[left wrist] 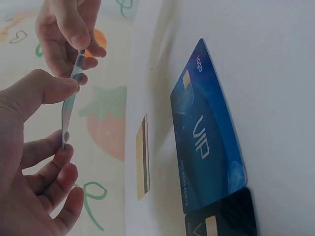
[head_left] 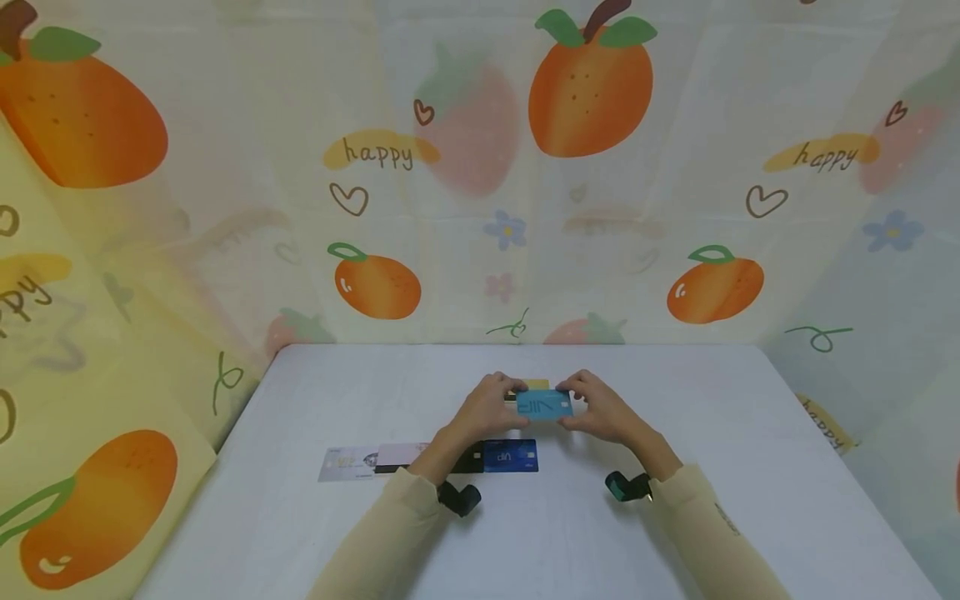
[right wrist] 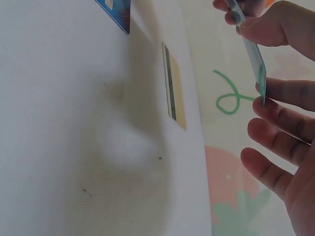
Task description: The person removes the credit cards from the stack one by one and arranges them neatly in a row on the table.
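A light blue VIP card is held up above the table between both hands. My left hand pinches its left end between thumb and fingers, and my right hand pinches the right end. In the left wrist view the card appears nearly edge-on. Behind it on the table lies a yellow card with a dark stripe, partly hidden in the head view. Nearer than the hands, a dark blue VIP card ends a row of cards, with a black card beside it.
Further left in the row lie a pale pink card and a whitish silver card; the left forearm covers part of the row. The white table meets a fruit-patterned cloth backdrop at the back and sides.
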The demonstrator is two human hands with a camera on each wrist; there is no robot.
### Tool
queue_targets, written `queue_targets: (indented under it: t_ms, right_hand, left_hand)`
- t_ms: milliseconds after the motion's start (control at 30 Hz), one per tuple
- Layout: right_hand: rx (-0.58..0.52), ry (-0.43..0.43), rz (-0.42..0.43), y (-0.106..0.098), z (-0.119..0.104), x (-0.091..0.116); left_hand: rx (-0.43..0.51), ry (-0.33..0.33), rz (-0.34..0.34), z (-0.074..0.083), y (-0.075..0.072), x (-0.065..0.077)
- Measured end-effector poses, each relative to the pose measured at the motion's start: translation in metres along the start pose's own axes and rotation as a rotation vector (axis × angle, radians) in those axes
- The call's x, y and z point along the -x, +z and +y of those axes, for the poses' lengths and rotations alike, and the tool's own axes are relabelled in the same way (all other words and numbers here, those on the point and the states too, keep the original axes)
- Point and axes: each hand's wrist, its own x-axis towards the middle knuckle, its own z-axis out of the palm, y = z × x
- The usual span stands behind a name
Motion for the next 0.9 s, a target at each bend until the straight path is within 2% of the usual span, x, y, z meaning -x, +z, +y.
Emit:
queue_targets:
  t_ms: [367, 633, 900]
  right_hand:
    - [-0.011, 0.010, 0.006, 0.002, 0.002, 0.010]
    - [-0.023, 0.067, -0.011, 0.005, 0.005, 0.016]
    - [-0.014, 0.053, -0.023, 0.007, 0.010, 0.023]
  left_hand:
    - [-0.016, 0.033, 0.010, 0.004, 0.008, 0.007]
    - [-0.027, 0.009, -0.013, 0.006, 0.016, 0.011]
    - [-0.033, 0.002, -0.032, 0.005, 0.025, 0.014]
